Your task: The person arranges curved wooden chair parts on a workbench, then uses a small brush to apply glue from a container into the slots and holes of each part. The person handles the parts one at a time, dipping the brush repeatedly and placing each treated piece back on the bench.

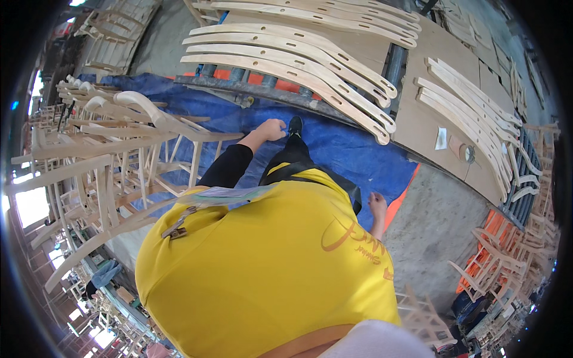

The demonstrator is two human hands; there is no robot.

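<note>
Curved wooden slats (277, 68) lie side by side in the head view, across the roller table (286, 100) ahead of the person, with slots cut along their length. The left hand (272, 129) hangs over the blue sheet (352, 158), short of the table and just beside a dark shoe (295, 126) in the picture; its fingers curl inward. Wooden chair frames (140, 106) crowd the left side. The right hand (377, 206) hangs beside the yellow shirt (262, 262), fingers bent; it is small here, so whether either hand's fingertips press together I cannot tell.
</note>
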